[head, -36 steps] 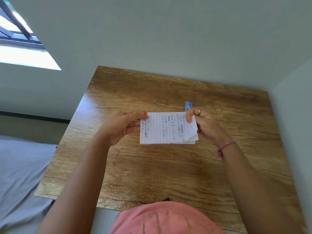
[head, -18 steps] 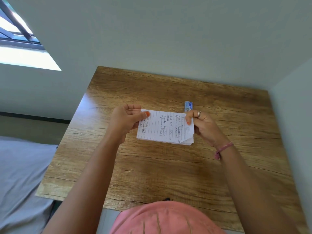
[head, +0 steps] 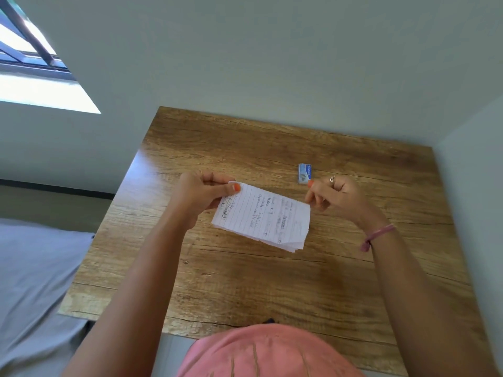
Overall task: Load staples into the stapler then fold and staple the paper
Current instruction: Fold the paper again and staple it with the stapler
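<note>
— Pale walls closed in a wooden table (head: pixel 245 281), with a window up at the far left. Where was the paper?

— Near the middle of the table, a little toward its far edge. The folded paper (head: pixel 262 217) was a lined, handwritten wad, several layers showing at its near right corner. Whether it was lifted or resting on the wood, I could not tell.

— And the hands?

— Well apart. The left hand (head: pixel 201 197) was clamped on the paper's far left corner, thumb on top. The right hand (head: pixel 336 195) was curled loosely, holding nothing, just beside the paper's far right corner without touching it.

— Which way did the paper run?

— Its long axis ran from the left hand slantwise toward the table's near right, so its free end lay nearest the right hand.

— Any stapler?

— None in view. Only a small blue staple box (head: pixel 304 173) lay beyond the right hand, toward the far right corner. I judged stapling still undone.
</note>
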`<state>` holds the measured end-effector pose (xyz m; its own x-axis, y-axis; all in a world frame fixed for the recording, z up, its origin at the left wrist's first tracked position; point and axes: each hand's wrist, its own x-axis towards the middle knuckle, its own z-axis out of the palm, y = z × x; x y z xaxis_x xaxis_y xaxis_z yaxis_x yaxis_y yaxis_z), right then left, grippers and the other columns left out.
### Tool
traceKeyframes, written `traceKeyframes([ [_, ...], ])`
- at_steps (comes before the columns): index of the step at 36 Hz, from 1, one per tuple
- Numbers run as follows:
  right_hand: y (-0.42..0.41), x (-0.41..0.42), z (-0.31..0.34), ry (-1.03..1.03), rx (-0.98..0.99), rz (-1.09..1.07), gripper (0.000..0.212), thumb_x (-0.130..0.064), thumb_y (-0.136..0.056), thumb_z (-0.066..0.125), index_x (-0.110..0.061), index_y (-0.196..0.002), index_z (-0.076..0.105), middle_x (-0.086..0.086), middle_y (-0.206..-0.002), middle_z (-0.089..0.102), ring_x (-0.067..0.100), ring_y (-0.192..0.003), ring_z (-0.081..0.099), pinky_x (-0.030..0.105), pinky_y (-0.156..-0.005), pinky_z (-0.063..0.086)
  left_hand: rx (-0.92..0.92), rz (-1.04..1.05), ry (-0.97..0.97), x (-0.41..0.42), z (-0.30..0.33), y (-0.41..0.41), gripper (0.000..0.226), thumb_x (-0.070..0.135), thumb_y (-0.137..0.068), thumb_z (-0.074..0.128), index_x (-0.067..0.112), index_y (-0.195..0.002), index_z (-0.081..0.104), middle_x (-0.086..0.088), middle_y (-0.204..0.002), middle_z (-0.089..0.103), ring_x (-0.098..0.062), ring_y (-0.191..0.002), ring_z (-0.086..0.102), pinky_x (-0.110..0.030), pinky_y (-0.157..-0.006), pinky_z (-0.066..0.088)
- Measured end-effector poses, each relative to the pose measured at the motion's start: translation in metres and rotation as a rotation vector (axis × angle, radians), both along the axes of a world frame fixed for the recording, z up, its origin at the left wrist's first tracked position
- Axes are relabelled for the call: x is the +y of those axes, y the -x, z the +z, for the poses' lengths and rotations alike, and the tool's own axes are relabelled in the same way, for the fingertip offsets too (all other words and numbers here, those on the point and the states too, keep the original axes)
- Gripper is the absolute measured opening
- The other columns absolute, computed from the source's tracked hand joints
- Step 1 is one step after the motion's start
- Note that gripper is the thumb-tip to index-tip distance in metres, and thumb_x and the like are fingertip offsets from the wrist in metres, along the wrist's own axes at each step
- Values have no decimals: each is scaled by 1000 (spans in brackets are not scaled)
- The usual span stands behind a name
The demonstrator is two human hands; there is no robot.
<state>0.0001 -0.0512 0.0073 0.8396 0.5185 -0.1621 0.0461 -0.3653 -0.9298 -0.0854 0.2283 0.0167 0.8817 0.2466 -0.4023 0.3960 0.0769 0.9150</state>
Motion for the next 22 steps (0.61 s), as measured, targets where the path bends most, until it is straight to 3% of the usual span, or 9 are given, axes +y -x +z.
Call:
traceKeyframes([
  [2,-6,7,4,45,-91,-37,50,-59,-77,62,-11,-67,67,-1,-77,74,10,-70,67,22,-60,53,-8,-35,-18,-3,1,0,17,13,-68,83,7,-82,74,-5,-83,77,-17,-79,74,-21,-59,56],
  [4,-10,18,10,50,-55,10,48,-58,-77,65,-10,-81,69,-2,-87,74,12,-78,68,22,-65,54,-13,-72,-27,-7,2,-2,18,14,-68,82,7,-82,74,-5,-82,77,-16,-78,74,-20,-58,55],
  [7,-9,39,20,128,63,203,32,-47,-85,65,-18,-95,73,-19,-92,74,2,-84,70,17,-68,55,-24,-129,-52,-13,2,-4,17,14,-68,82,7,-81,74,-5,-79,77,-16,-76,74,-18,-56,54],
  [9,-7,52,22,180,119,294,41,-51,-82,64,-16,-101,73,-20,-93,74,7,-86,71,22,-74,58,-25,-152,-56,-16,3,-5,17,14,-67,83,7,-80,74,-5,-79,76,-16,-75,74,-19,-56,54],
  [11,-6,59,21,203,165,349,44,-52,-81,66,-13,-99,74,-8,-93,76,16,-88,71,26,-81,58,-28,-170,-47,-18,4,-6,17,14,-67,83,7,-79,74,-7,-79,76,-18,-75,74,-21,-56,55],
  [13,-7,63,21,205,204,375,34,-46,-81,69,-16,-94,76,2,-91,76,19,-88,72,25,-79,57,-37,-182,-35,-19,5,-6,12,14,-67,83,11,-75,75,-7,-79,76,-19,-75,74,-21,-56,55],
  [19,-8,69,13,142,238,315,27,-34,-79,75,-10,-91,76,4,-89,76,17,-87,72,18,-71,56,-24,-172,-14,-19,5,-7,32,22,-63,80,2,-88,73,-8,-83,76,-20,-79,74,-23,-59,56],
  [22,-7,68,11,127,263,289,23,-34,-79,75,-14,-90,77,3,-90,76,17,-88,72,19,-73,56,-13,-135,-2,-22,2,-7,27,21,-68,79,4,-88,73,-6,-85,76,-18,-80,74,-23,-59,56],
])
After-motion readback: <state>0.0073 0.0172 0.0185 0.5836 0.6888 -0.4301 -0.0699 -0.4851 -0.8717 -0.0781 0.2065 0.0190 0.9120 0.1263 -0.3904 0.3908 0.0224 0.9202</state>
